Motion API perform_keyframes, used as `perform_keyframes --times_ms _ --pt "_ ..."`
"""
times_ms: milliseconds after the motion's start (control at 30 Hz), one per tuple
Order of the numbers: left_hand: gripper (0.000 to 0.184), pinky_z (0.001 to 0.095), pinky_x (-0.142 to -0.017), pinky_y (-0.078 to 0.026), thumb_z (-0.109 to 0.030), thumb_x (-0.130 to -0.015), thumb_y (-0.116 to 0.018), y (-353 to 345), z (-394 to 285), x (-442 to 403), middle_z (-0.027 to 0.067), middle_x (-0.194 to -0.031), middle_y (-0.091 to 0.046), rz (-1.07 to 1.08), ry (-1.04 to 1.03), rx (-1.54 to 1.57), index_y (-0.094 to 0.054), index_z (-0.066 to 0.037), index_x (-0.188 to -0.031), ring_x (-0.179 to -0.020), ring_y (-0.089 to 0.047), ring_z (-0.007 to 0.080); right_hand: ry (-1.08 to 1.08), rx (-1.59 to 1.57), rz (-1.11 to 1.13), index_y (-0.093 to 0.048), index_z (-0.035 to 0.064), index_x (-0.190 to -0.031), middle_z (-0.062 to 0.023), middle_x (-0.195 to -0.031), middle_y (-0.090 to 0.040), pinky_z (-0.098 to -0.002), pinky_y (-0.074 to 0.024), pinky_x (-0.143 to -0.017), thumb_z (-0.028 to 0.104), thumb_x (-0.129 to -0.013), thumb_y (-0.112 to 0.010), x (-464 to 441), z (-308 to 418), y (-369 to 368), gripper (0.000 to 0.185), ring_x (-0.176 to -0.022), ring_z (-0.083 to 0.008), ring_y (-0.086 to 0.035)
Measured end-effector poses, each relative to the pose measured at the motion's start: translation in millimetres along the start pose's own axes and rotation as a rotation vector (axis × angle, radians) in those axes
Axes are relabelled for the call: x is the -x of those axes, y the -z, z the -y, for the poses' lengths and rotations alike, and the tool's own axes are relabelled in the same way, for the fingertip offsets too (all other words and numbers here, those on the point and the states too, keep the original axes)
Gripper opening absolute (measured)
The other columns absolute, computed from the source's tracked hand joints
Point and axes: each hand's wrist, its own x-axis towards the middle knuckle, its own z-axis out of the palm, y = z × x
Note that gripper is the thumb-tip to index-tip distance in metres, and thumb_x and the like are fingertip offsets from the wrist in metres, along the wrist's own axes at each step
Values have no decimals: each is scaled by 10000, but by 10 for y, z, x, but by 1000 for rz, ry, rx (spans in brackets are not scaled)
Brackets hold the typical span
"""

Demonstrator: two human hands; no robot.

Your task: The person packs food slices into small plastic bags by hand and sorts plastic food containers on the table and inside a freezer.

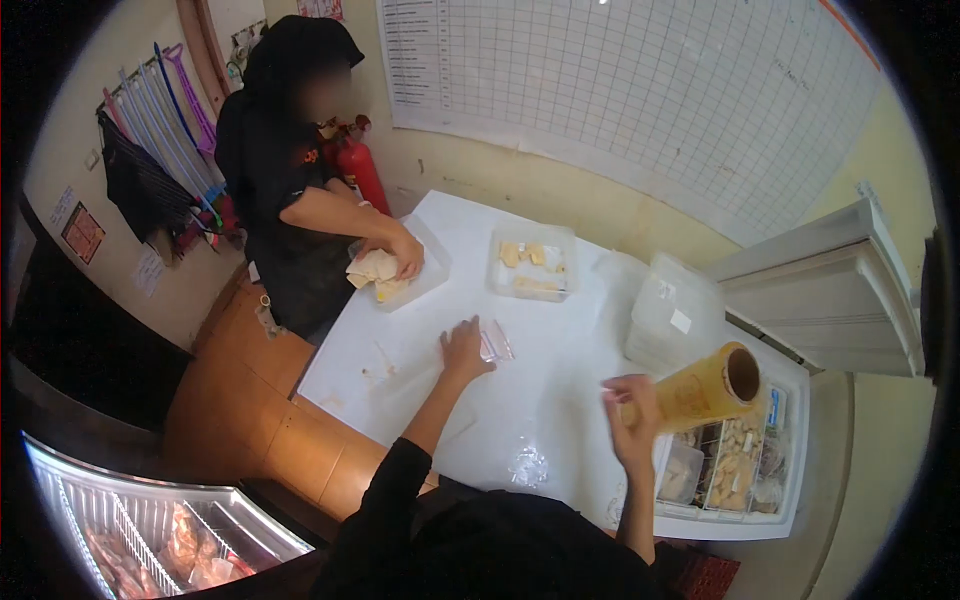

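Note:
My left hand (pixel 463 352) reaches over the white table (pixel 540 400), its fingers at a small clear plastic bag (pixel 495 341) with a reddish edge. Whether the fingers grip the bag is hard to tell. On the right, my right hand (pixel 632 415) holds one end of a large roll of yellowish film (pixel 700 390), tilted with its hollow core showing. The roll is raised over the table's edge, near the open freezer. A crumpled clear piece of plastic (pixel 528 465) lies on the table close to my body.
Across the table a co-worker (pixel 290 180) handles pale food in a clear container (pixel 430 262). Another container (pixel 530 289) holds yellowish pieces. Clear lids or boxes (pixel 675 310) stand beside an open freezer (pixel 790 460). A lit display freezer (pixel 160 530) is at lower left.

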Motion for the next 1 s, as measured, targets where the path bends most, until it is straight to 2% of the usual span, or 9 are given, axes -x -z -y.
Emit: perform_keyframes --times_ms 67,167,267,433,500,633,700,900,1000 --pt "967 542 -980 -357 -355 -532 -858 -24 93 -58 141 -1244 -483 63 -23 27 -416 -61 -1340 -1200 -467 322 -101 -98 159 -634 58 -1027 -102 -887 -607 -298 -462 -704 78 -862 -615 7 -117 -380 167 -814 -202 -592" --pt "877 442 -914 -410 -316 -502 -829 -22 72 18 128 -1107 -540 -36 -309 63 -500 -46 -1269 -1058 -542 307 -206 -159 239 -614 54 -1074 -109 -888 -609 -310 -471 -696 117 -898 -577 20 -313 -829 191 -790 -214 -599" --pt "816 441 -918 -408 -310 -541 -806 22 1 104 126 -1108 -536 12 -469 216 -505 -65 -1259 -1045 -543 317 -361 -128 185 -603 63 -1097 -122 -905 -613 -322 -478 -693 143 -923 -538 85 -624 -1136 203 -789 -221 -604" --pt "755 433 -917 -408 -307 -583 -787 109 -116 240 116 -1101 -535 65 -681 354 -508 -90 -1250 -1039 -542 323 -394 -92 102 -649 61 -1021 -113 -907 -626 -315 -479 -655 106 -890 -556 161 -970 -1296 166 -744 -209 -605" --pt "741 435 -917 -408 -316 -604 -785 108 -118 254 112 -1109 -534 170 -752 415 -503 -96 -1253 -1041 -540 323 -343 -107 97 -679 49 -913 -58 -917 -635 -253 -462 -626 44 -835 -615 190 -1066 -1287 102 -747 -122 -589" --pt "725 449 -917 -406 -325 -627 -762 91 -129 275 132 -1101 -520 208 -775 449 -490 -75 -1251 -1043 -531 336 -460 -218 74 -695 41 -810 -43 -840 -645 -224 -443 -597 43 -767 -681 205 -1156 -1282 45 -692 -93 -573" --pt "715 448 -911 -411 -303 -631 -767 45 -127 267 136 -1111 -519 256 -804 469 -491 -64 -1246 -1047 -525 337 -547 -139 170 -700 36 -768 -42 -720 -633 -252 -455 -583 87 -732 -704 189 -1094 -1235 63 -620 -104 -561" --pt "731 444 -901 -429 -223 -612 -788 -69 -204 289 140 -1121 -508 279 -739 464 -482 -47 -1252 -1056 -504 351 -530 23 148 -687 37 -759 9 -587 -589 -231 -423 -518 105 -722 -717 227 -1158 -1347 83 -540 -52 -507" --pt "770 440 -953 -417 -236 -627 -801 -11 -252 276 161 -1170 -488 357 -695 434 -458 -68 -1295 -1100 -495 353 -598 14 195 -672 11 -748 -52 -624 -627 -253 -478 -576 125 -715 -742 266 -1209 -1358 138 -576 -99 -575"
